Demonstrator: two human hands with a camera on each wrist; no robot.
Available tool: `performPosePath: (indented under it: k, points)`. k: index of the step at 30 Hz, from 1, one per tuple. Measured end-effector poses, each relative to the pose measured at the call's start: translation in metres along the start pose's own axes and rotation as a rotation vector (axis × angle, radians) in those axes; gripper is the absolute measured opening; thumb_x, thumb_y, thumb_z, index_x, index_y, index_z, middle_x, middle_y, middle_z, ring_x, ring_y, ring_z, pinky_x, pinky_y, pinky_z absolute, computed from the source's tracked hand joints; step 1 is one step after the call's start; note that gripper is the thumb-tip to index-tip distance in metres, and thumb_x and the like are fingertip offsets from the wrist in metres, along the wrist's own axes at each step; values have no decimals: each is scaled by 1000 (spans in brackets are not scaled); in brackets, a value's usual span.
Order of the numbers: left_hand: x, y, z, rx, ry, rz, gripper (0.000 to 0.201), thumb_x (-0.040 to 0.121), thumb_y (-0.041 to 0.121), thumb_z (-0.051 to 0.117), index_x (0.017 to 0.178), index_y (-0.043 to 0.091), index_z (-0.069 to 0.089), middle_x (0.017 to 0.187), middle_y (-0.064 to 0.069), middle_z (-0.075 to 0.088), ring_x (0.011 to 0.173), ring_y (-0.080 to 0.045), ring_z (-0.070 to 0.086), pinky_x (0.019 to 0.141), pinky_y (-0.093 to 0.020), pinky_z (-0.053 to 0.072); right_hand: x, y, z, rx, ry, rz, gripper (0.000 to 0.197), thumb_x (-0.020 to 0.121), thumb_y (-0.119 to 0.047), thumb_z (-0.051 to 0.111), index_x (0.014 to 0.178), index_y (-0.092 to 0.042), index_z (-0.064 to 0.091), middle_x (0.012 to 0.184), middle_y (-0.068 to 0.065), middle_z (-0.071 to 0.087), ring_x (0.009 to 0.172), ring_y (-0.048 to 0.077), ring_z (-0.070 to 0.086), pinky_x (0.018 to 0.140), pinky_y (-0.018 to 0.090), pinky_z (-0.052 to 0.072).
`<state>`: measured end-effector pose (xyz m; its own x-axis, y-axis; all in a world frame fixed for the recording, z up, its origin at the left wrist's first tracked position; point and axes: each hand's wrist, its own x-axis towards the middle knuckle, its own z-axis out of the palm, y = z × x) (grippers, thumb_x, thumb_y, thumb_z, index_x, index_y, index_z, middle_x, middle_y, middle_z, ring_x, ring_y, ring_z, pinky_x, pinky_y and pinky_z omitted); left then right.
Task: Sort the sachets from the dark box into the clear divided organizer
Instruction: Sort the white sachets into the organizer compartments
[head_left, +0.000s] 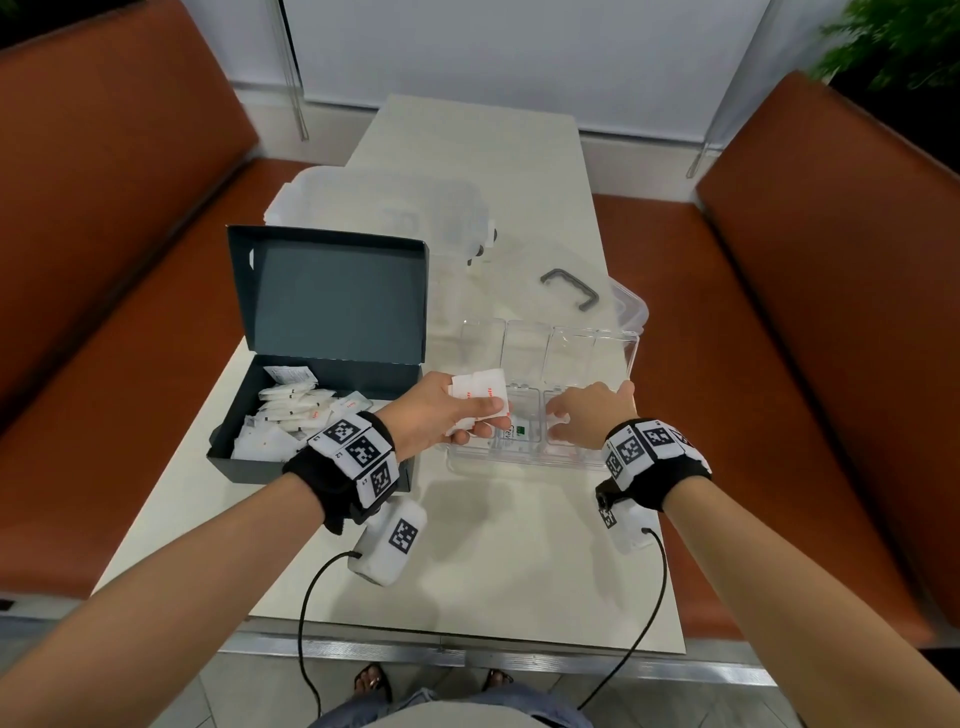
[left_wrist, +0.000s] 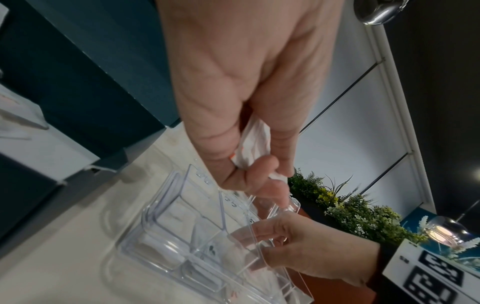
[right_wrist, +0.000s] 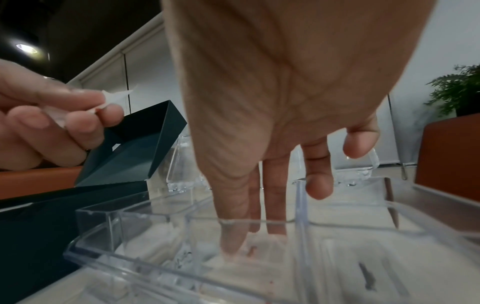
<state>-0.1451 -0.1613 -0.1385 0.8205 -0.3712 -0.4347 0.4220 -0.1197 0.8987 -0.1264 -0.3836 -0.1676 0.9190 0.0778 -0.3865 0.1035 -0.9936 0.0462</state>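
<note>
The clear divided organizer is hard to read from the head view — its walls vanish against the pale desk, and only one printed sachet with a green mark shows plainly inside a near compartment. The left hand hovers over the organizer's left end with its fingers and thumb clenched round a bundle of white sachets with red print; how many it holds cannot be counted. The left wrist view shows just a crumpled white sliver of that bundle between thumb and fingers. The right hand hides its fingertips from the head view; the right wrist view shows straight fingers reaching down into a middle compartment, touching blurred white packets there, grasping nothing visible. The dark box — matte card, lid upright — sits left of the organizer, just beside it, with loose white sachets piled inside, partly covered by the left wristband. A clear lid with a grey handle lies behind.
</note>
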Motion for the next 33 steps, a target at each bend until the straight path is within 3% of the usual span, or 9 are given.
performPosePath:
  k: [5,12,20,27,30,33]
  points:
    - [1,0,1,-2,-1,-3,31,90,13,66,115,-5,63,96,-16,74,64,-11,63,47,-16,42,2,3,-1,22,-11,2,32,86,-48,60,117,-41,60,116,-17,63,113,16,51,99,49,20]
    - [0,2,0,-20,-8,-8,32,90,12,66,115,-6,62,98,-18,73,66,-14,62,46,-16,40,4,5,4,3,-6,7,39,84,-54,60,121,-42,57,119,-15,61,114,17,51,99,49,20]
    - [0,1,-2,-18,-5,-13,32,89,13,67,114,-6,63,98,-17,73,65,-12,62,47,-16,41,6,3,5,-22,-29,17,39,84,-49,63,122,-44,54,121,-15,60,113,17,52,99,48,20]
    - [-2,4,-3,1,-2,-13,31,90,14,66,114,-6,63,100,-18,73,65,-12,61,50,-17,41,1,10,-3,140,-40,-9,39,81,-47,68,118,-40,59,118,-19,62,109,11,54,97,47,20]
    - [-4,5,-4,4,-3,-11,32,90,13,66,115,-7,62,101,-19,72,64,-12,61,52,-18,40,-10,15,-19,251,26,-21,35,83,-41,68,117,-35,61,116,-16,63,105,10,52,92,43,20]
    - [-5,6,-4,10,-8,0,31,90,12,65,114,-8,62,99,-19,72,63,-13,60,51,-18,39,-26,12,-42,393,220,-47,21,88,-38,64,110,-36,63,106,-17,66,98,10,55,86,39,24]
